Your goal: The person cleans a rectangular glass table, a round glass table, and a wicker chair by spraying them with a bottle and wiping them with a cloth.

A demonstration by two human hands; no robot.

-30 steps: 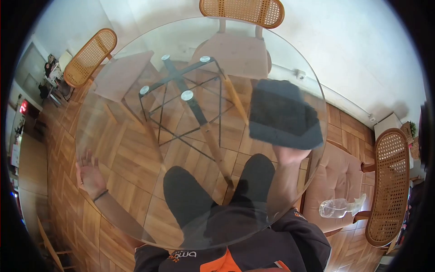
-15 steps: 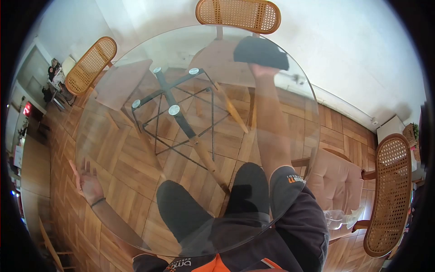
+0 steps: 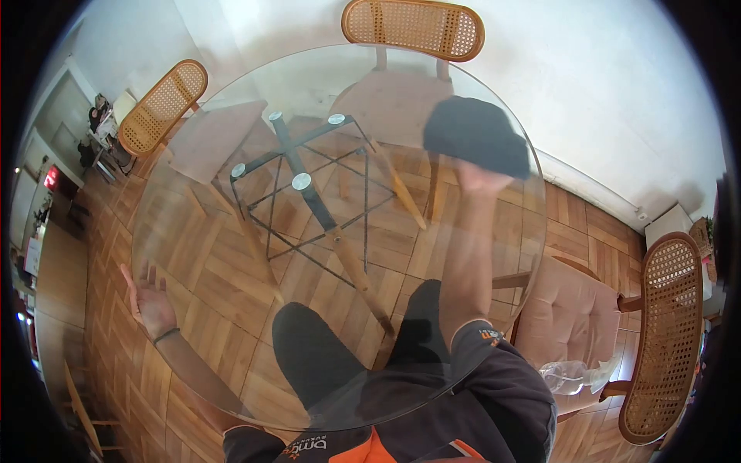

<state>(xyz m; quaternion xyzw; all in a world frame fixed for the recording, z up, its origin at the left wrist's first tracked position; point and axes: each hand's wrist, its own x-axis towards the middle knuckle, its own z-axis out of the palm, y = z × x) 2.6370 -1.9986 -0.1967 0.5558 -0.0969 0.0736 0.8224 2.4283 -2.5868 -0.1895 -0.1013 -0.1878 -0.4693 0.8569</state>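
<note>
A round glass tabletop (image 3: 208, 301) spreads out in front of me. Through the glass, my right hand (image 3: 482, 176) shows under its right side, palm up. It holds a dark cloth (image 3: 477, 137) that lies over the fingers and hides them, up against the underside of the glass. My left hand (image 3: 153, 305) is at the tabletop's left rim, palm up with fingers stretched apart and nothing in it; a dark band circles the wrist. Below the glass stands the table base (image 3: 292, 150), with black metal bars, round pads on top and wooden legs.
Cane-backed chairs stand around the table: one at the far side (image 3: 413, 29), one at the left (image 3: 164, 108) and one at the right (image 3: 660, 336). A clear plastic item (image 3: 563, 376) lies on the right chair's pink cushion (image 3: 571, 324). Parquet floor (image 3: 123, 370) surrounds everything.
My right hand and the dark cloth have moved toward me and to the right beneath the glass. The left hand stays at the left rim, and the view has shifted slightly.
</note>
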